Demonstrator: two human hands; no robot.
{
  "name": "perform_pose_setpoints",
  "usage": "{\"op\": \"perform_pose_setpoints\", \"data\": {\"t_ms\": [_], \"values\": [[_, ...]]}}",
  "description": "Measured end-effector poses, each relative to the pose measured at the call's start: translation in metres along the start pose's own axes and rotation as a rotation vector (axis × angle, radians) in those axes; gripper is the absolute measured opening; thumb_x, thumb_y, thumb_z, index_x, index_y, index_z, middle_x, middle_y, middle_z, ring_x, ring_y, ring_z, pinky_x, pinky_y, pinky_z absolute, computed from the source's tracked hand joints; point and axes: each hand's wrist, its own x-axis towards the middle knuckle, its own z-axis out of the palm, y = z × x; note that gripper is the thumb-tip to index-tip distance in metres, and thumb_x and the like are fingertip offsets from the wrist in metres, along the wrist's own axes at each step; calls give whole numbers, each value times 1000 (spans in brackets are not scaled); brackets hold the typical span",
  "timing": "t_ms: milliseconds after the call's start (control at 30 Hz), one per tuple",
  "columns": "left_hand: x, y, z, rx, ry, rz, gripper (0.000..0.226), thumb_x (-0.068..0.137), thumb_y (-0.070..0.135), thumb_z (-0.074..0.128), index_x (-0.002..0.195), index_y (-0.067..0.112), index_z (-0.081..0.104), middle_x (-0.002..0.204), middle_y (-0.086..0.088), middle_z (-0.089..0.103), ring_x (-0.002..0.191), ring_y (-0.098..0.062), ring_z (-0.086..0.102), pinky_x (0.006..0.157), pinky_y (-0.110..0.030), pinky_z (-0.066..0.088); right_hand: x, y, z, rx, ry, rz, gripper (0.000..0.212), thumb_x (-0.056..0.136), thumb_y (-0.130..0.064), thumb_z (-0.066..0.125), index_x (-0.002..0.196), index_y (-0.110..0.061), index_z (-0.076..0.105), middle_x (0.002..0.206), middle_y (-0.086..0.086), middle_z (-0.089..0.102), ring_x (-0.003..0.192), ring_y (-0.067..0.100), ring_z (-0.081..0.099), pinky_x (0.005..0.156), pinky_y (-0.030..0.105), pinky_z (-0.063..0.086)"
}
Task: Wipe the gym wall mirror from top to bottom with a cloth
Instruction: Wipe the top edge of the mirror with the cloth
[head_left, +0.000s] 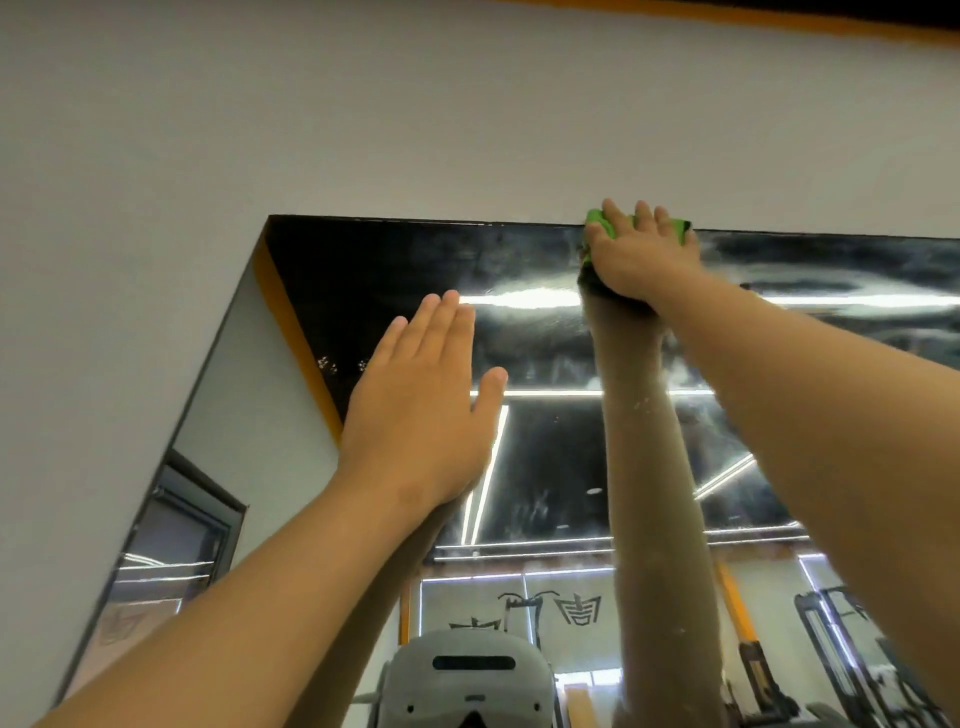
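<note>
Head view. The right hand (639, 254), fingers extended, pressed the green cloth (597, 221) flat against the top edge of the mirror (545, 457), where the glass met the white wall (363, 130). The left hand (421, 410) lay flat on the glass, grasping nothing. Smears showed lower down; overlapping downward strokes under even pressure would probably serve best.
</note>
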Motion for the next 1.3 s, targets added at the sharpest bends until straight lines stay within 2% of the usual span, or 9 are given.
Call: {"op": "perform_pose_setpoints", "data": {"t_ms": [200, 367, 500, 600, 700, 767, 1033, 1167, 1300], "values": [[-2, 5, -1, 1, 37, -33, 69, 105, 48, 21, 160, 16, -4, 168, 2, -7, 153, -9, -10, 123, -27, -9, -27, -100, 22, -15, -23, -282, 56, 106, -46, 14, 158, -32, -1, 166, 6, -7, 152, 26, -9, 121, 51, -7], [-1, 6, -5, -25, 73, -89, 73, 102, 51, 23, 161, 15, -3, 167, 1, -14, 152, -9, -16, 120, -26, -12, -36, -90, 21, -5, -77, -457, 53, 107, -43, 13, 157, -36, -1, 166, 0, -7, 152, 19, -10, 122, 47, -6], [-2, -29, -20, -150, 45, -239, 69, 104, 46, 33, 161, 18, 6, 168, 5, -7, 153, -9, -11, 120, -28, -7, -21, -48, 10, -9, -70, -395, 52, 107, -44, 13, 157, -37, 2, 166, -2, -4, 152, 17, -7, 122, 45, -4], [-17, -70, -32, -21, 37, -362, 72, 103, 52, 27, 161, 16, 4, 168, 1, -9, 154, -14, -10, 122, -33, -4, -13, -39, 9, 1, -52, -289, 53, 106, -44, 14, 157, -37, 3, 166, -3, -3, 152, 17, -7, 122, 46, -4], [-32, -85, -38, 45, -6, -309, 77, 96, 58, 13, 160, 19, -4, 168, 2, -12, 153, -13, -11, 117, -26, -7, -12, -59, 13, 14, -39, -187, 54, 106, -45, 13, 158, -34, 2, 166, -1, -5, 152, 20, -9, 122, 48, -6], [-37, -87, -38, 42, -7, -264, 74, 99, 56, 12, 159, 19, -9, 167, 3, -15, 153, -11, -13, 116, -23, -11, -12, -83, 16, 19, -33, -171, 55, 106, -46, 13, 158, -32, 2, 166, 1, -5, 152, 22, -9, 121, 50, -7], [-38, -87, -37, 53, -17, -250, 72, 102, 53, 9, 158, 16, -16, 165, 0, -22, 151, -13, -20, 123, -30, -11, -44, -216, 44, -3, -15, -401, 56, 106, -45, 12, 158, -29, 0, 166, 4, -5, 152, 23, -10, 121, 52, -8], [-37, -88, -37, 66, -31, -237, 72, 103, 53, 11, 157, 15, -16, 165, -1, -22, 151, -14, -21, 123, -31, -11, -48, -221, 45, -13, -45, -472, 55, 106, -44, 13, 158, -31, -2, 166, 2, -7, 152, 21, -11, 121, 51, -8], [-41, -97, -43, 34, -55, -167, 74, 102, 56, 14, 157, 19, -17, 165, 3, -24, 150, -9, -22, 115, -23, -16, -45, -203, 42, -33, -60, -564, 53, 106, -45, 13, 157, -36, 0, 166, -2, -4, 152, 17, -8, 122, 48, -6]]}}
